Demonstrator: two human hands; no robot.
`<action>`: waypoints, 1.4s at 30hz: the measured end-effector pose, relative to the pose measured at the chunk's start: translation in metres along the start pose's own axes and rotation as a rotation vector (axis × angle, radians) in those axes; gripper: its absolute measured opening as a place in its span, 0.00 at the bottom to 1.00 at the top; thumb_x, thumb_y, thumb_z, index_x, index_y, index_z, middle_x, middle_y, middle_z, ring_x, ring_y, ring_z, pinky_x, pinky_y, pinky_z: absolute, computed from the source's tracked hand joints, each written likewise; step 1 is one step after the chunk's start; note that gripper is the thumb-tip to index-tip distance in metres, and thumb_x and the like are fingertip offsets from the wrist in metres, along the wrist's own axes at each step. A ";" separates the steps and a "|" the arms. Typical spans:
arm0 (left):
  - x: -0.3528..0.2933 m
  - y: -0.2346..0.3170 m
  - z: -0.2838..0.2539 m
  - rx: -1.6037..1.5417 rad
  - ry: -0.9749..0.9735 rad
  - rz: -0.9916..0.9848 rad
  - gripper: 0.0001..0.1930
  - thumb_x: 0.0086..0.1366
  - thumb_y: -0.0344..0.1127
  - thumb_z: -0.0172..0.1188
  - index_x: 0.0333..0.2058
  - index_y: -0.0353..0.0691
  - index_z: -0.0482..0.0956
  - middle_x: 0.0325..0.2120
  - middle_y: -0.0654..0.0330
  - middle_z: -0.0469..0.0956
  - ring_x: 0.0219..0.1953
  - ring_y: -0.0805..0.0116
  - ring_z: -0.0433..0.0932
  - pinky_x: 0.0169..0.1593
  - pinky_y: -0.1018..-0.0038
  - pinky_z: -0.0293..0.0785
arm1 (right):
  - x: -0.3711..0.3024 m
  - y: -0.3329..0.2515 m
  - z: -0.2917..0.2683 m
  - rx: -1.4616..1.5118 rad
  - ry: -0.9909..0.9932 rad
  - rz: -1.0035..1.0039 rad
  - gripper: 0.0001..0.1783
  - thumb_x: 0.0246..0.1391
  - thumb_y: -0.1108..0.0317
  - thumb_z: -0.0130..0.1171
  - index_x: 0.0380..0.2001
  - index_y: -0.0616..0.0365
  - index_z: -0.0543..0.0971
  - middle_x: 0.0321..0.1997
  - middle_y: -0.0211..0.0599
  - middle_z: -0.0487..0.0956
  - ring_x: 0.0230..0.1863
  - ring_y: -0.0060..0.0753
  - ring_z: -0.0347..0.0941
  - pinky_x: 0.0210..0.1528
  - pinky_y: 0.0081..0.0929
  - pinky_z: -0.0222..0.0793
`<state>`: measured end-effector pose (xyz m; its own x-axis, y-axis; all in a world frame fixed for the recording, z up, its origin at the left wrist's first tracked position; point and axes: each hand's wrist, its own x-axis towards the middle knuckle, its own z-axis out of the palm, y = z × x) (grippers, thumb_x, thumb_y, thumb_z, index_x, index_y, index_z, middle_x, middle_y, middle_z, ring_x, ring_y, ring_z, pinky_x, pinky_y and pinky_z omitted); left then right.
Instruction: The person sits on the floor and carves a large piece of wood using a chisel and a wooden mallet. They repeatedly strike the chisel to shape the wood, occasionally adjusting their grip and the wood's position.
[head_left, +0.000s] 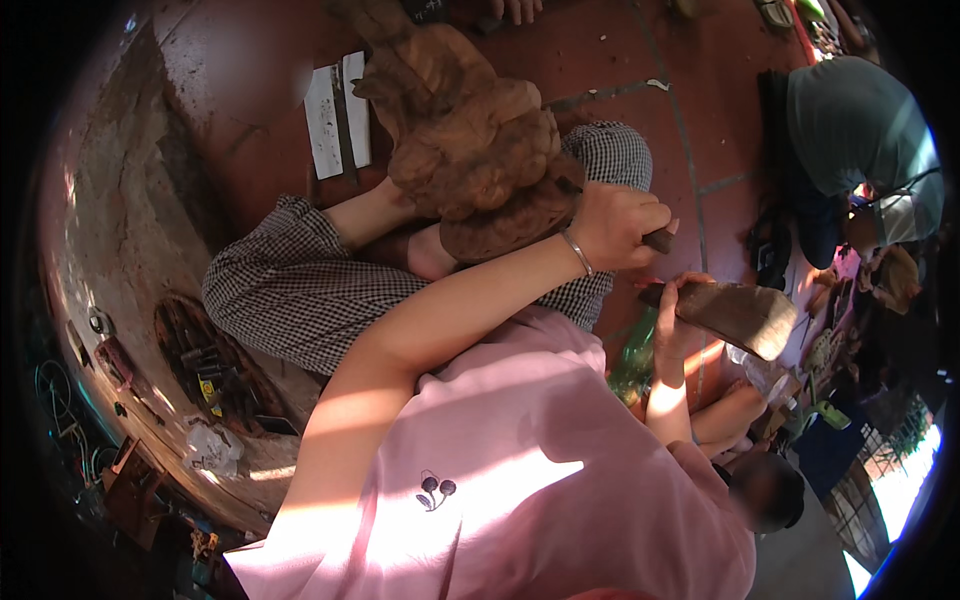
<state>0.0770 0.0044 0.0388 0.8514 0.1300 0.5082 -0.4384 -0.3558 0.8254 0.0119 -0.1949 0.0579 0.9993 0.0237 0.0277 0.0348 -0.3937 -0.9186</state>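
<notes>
A brown wood carving [470, 130] with rounded, lumpy forms leans between my crossed legs, its base near my shin. My left hand [620, 225] is closed around a chisel; the dark handle end [657, 240] sticks out below the fingers. The chisel's other end points at the carving's base, but I cannot tell whether it touches. To the right, my right hand [680, 305] grips a wooden mallet [750, 318], a thick block held a short way from the chisel's handle end and apart from it.
At left, a large wooden slab [110, 220] has a hollow with several dark tools [205, 350] and a clear plastic bag [212, 450]. White boards [335, 120] lie on the red tiled floor [700, 100]. A co-worker in a grey-green shirt [860, 125] bends at right; another person's hand [518, 10] shows at top.
</notes>
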 end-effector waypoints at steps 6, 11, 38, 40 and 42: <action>0.001 0.001 -0.005 -0.042 -0.031 0.003 0.16 0.53 0.37 0.63 0.13 0.44 0.66 0.13 0.63 0.70 0.16 0.61 0.74 0.19 0.66 0.66 | 0.005 0.005 0.003 -0.206 0.039 -0.168 0.19 0.45 0.75 0.64 0.41 0.63 0.70 0.36 0.44 0.74 0.37 0.44 0.76 0.42 0.35 0.71; -0.002 -0.005 -0.008 0.000 -0.093 0.013 0.15 0.52 0.37 0.63 0.13 0.44 0.67 0.13 0.63 0.71 0.17 0.61 0.75 0.19 0.66 0.67 | 0.019 -0.015 -0.005 -0.560 -0.008 -0.083 0.22 0.44 0.75 0.64 0.44 0.65 0.70 0.39 0.45 0.75 0.40 0.44 0.74 0.43 0.35 0.71; -0.003 -0.011 -0.005 -0.062 -0.027 -0.001 0.13 0.40 0.40 0.63 0.13 0.44 0.67 0.13 0.63 0.71 0.17 0.60 0.74 0.18 0.64 0.64 | 0.028 -0.003 -0.008 -0.474 -0.052 -0.144 0.24 0.42 0.74 0.64 0.46 0.64 0.73 0.37 0.49 0.78 0.39 0.51 0.77 0.42 0.38 0.73; -0.003 -0.009 -0.010 0.001 -0.120 -0.046 0.08 0.40 0.40 0.62 0.17 0.47 0.72 0.14 0.64 0.73 0.19 0.61 0.76 0.20 0.63 0.67 | 0.031 -0.013 -0.007 -0.626 -0.070 -0.110 0.22 0.44 0.78 0.62 0.46 0.65 0.72 0.40 0.46 0.77 0.40 0.43 0.76 0.42 0.34 0.73; -0.003 -0.007 -0.012 0.014 -0.154 -0.067 0.06 0.40 0.39 0.61 0.18 0.49 0.75 0.15 0.65 0.74 0.21 0.62 0.78 0.21 0.63 0.69 | 0.022 0.011 -0.018 -0.509 -0.072 -0.194 0.23 0.43 0.77 0.63 0.46 0.65 0.72 0.39 0.48 0.78 0.40 0.47 0.77 0.42 0.36 0.73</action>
<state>0.0741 0.0172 0.0346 0.9130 0.0107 0.4078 -0.3762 -0.3640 0.8520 0.0348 -0.2149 0.0555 0.9714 0.1956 0.1346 0.2371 -0.7702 -0.5921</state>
